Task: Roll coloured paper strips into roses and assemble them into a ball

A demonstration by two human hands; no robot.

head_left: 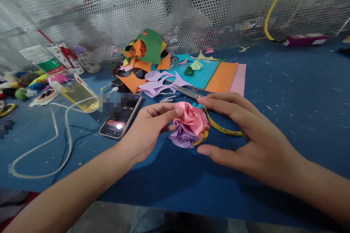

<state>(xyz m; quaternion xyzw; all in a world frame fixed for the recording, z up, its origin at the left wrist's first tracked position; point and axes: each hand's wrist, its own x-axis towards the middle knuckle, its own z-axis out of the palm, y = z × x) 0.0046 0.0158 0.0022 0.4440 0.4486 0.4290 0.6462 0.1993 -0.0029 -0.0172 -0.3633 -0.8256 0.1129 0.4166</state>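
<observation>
A ball of swirled folded-paper flowers point(193, 116), pink above, purple below and a bit of yellow at the right, is just over the blue table. My left hand point(149, 127) pinches its left side between thumb and fingers. On the right, my right hand point(251, 138) is open, thumb and fingers apart, close to the ball but not gripping it. Scissors point(188, 92) lie behind the ball, their handles partly hidden by my right hand. A yellow strip or loop point(224, 130) curves on the table between the ball and my right palm.
Left of the ball lies a phone point(120, 116) with a white cable point(69, 134). Behind are purple paper scraps point(161, 83), a pile of green and orange scraps point(153, 47) and an orange sheet point(223, 76). A bottle of yellowish liquid point(79, 93) stands left, and perforated metal point(218, 11) closes the back.
</observation>
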